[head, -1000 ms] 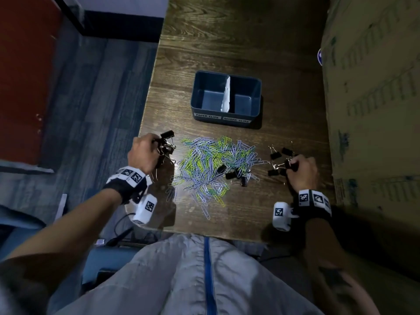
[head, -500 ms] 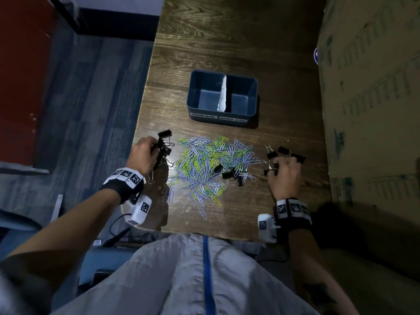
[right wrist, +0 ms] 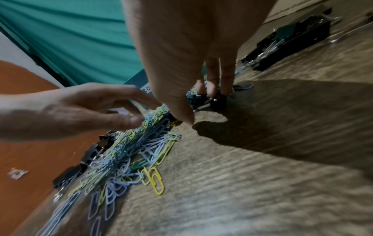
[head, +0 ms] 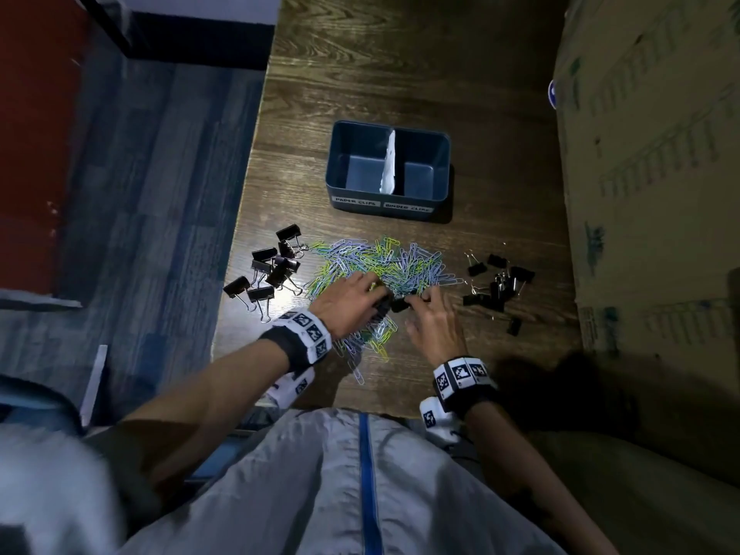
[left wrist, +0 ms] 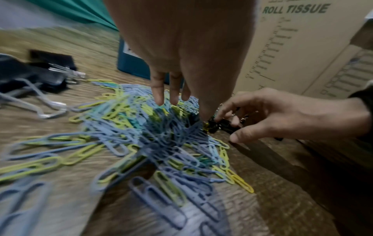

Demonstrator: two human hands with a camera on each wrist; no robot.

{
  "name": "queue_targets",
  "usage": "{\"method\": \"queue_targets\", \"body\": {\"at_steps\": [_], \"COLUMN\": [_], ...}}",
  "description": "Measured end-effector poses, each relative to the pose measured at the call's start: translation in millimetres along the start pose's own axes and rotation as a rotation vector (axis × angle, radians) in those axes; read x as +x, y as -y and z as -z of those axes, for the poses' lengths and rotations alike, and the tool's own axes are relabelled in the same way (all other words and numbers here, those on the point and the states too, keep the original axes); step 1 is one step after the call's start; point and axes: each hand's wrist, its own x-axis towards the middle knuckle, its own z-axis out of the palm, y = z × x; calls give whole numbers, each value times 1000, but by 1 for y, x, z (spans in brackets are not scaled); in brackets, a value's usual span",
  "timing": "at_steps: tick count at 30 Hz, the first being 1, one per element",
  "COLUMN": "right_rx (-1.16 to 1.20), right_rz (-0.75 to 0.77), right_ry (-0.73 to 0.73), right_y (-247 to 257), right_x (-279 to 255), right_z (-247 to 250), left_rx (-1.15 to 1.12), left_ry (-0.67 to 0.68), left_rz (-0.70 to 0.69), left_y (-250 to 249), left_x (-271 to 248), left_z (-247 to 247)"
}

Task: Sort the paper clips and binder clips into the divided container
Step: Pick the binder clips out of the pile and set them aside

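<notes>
**Both hands in the pile, binder clips still tangled among the paper clips**

The left hand (head: pixel 352 302) and right hand (head: pixel 434 326) meet at the near middle of the paper-clip pile (head: pixel 380 270). The right hand's grip pinches a small black binder clip (left wrist: pixel 224 126) between fingers and thumb. The left hand's fingers reach down into the clips just beside it; whether its grip has closed on anything I cannot tell, since the fingertips are hidden in the pile.

The divided container (head: pixel 440 154) stands beyond the pile, both compartments bare, with a white divider between the halves labelled for paper clips on the left and binder clips on the right. One group of larger binder clips (head: pixel 272 270) lies left of the pile, another of smaller ones (head: pixel 496 282) to the right.

The likely trouble is snagging: paper clips could hook onto the binder clip's wire handles and travel with it into the wrong compartment. The left group also sits close to the bench (head: pixel 400 54) edge, so a careless sweep could knock clips to the floor.

The bench is dark wood-grain. A cardboard box (head: pixel 648 194) printed "ROLL TISSUE" stands along its right side; blue-grey flooring lies to the left.
</notes>
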Motion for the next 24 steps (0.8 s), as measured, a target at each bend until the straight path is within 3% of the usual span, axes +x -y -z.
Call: {"method": "queue_targets", "body": {"at_steps": [4,11,17,24], "right_rx": [-15,1,52,140], "right_rz": [-30,-289,-331,-331], "right_ry": [-21,-44,-35,-64], "right_y": [-9,-17,-13,-9], "right_x": [-9,-22,-14,-11], "right_z": [-1,-9,-12,-10], "left_rx": [40,21,-12,66], "left_ry": [94,138,97,147], "left_rz": [32,33,-20,-51], "left_y": [-18,-25,-25,-17], "left_x": [15,13,10,4], "left_z": [-5,-15,-14,-18]}}
